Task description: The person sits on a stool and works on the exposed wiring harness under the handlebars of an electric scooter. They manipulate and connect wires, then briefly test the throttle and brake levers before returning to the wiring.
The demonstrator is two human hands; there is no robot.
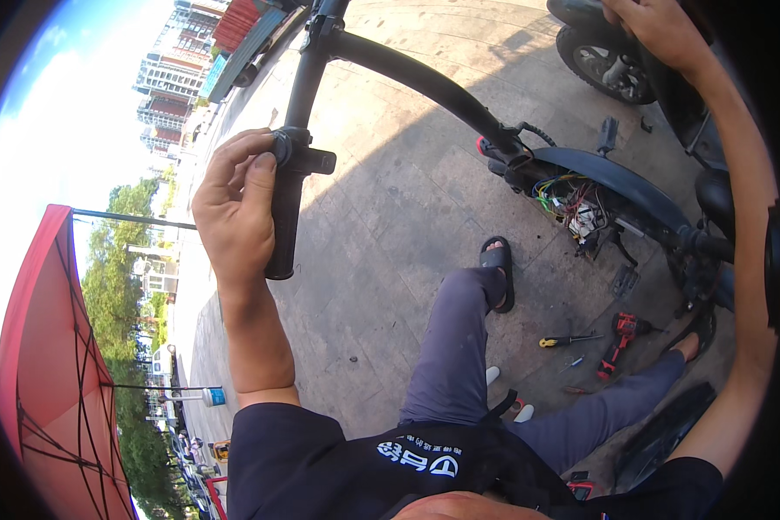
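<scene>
My left hand is closed on the black handlebar of an electric bike. Its thumb and fingers pinch beside a small black lever or switch piece at the upper end of the grip. A dark curved frame tube runs from the handlebar stem to the bike's body, where a bundle of coloured wires and white connectors hangs exposed. At the upper right, my right hand has its fingers bent by a dark part; its upper side is cut off by the picture's edge, and what it grips is unclear.
A red and black cordless drill and a yellow-handled screwdriver lie on the paving by my feet. Another black vehicle with a small wheel stands at the upper right. A red canopy is at the left, beyond it trees and buildings.
</scene>
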